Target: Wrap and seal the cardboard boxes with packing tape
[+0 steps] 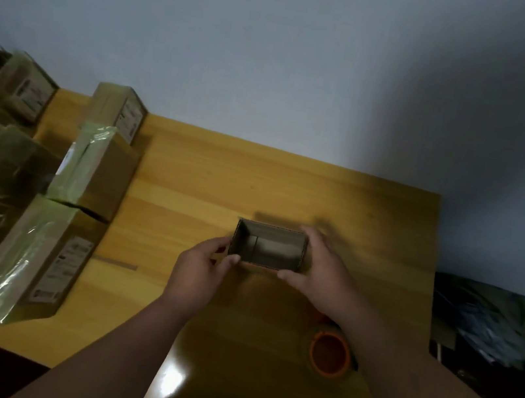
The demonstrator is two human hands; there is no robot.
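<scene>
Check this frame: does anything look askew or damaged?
Nothing looks damaged. The small open box sits between both hands, left hand and right hand. The taped boxes at left are piled unevenly, some tilted.

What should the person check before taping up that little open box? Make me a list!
1. Small open brown cardboard box held by both hands: ok, left hand and right hand grip its ends.
2. Box top closed: not ok, it is open.
3. Something inside the box: cannot tell, too dark.
4. Orange-cored packing tape roll within reach: ok, beside the right forearm.
5. Free hand for tape: not ok.
</scene>
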